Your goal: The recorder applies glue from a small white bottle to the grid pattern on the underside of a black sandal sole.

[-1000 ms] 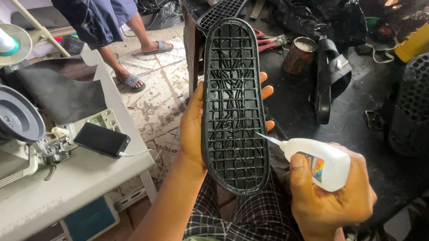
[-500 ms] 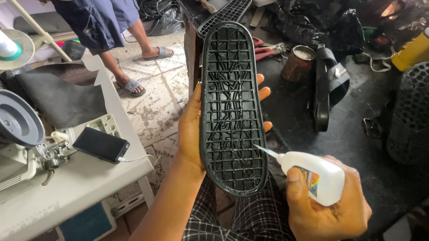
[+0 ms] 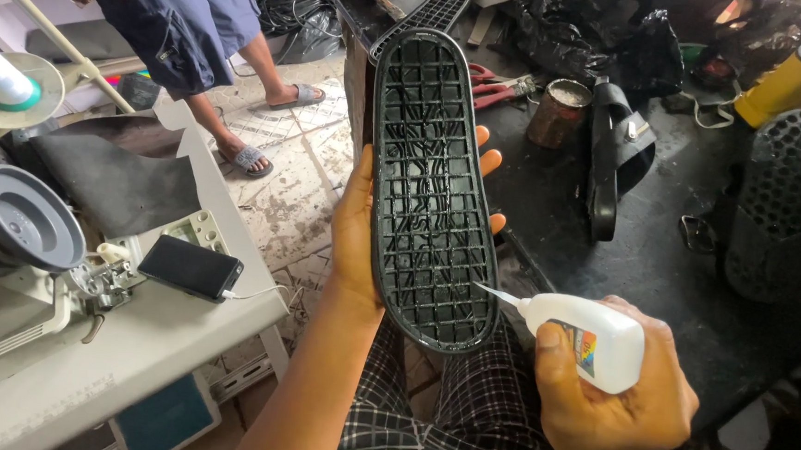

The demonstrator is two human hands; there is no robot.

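Sole (image 3: 433,181), black, gridded with raised ribs, stands lengthwise above the lap, heel end nearest. Left hand (image 3: 363,232) cups it from behind, fingers wrapped round the far edge. Right hand (image 3: 612,395) grips a white glue bottle (image 3: 588,340), its nozzle touching the heel's right rim. No glue line is clearly visible, so gluing looks barely begun; most of the edge remains.

A cramped shoemaking workshop: a grey sewing machine (image 3: 19,257) on a white table (image 3: 133,348), black gridded rubber soles (image 3: 431,181), red-handled pliers (image 3: 494,87).
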